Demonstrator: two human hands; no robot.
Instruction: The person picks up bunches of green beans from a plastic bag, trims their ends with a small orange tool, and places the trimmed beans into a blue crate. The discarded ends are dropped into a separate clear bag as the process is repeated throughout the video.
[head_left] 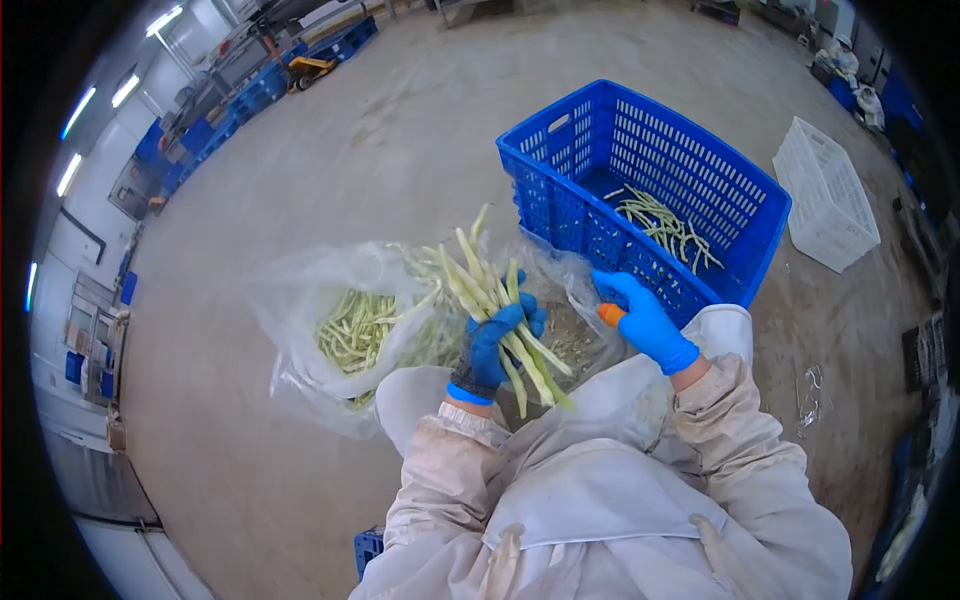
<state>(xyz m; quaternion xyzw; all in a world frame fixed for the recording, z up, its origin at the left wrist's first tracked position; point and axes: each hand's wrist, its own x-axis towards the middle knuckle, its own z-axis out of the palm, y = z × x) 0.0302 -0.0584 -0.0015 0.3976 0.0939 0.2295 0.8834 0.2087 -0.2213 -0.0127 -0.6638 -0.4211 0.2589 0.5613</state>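
Note:
My left hand (497,342), in a blue glove, is wrapped round a bunch of long green beans (470,285) above my lap. To its right, my right hand (648,322), also blue-gloved, is closed round a small tool with an orange handle (611,314); the rest of the tool is hidden. More beans (355,325) fill a clear plastic bag (300,280) on the left. Another clear bag (570,275) lies open between my knees, with small bits in it. Beyond my right hand, a blue crate (655,230) holds several loose beans (665,225).
A white crate (825,195) stands right of the blue one. Crumpled clear plastic (812,395) lies on the floor at the right. Far off are a yellow pallet jack (310,70), blue pallets (265,90), and people in white (845,62) at the upper right.

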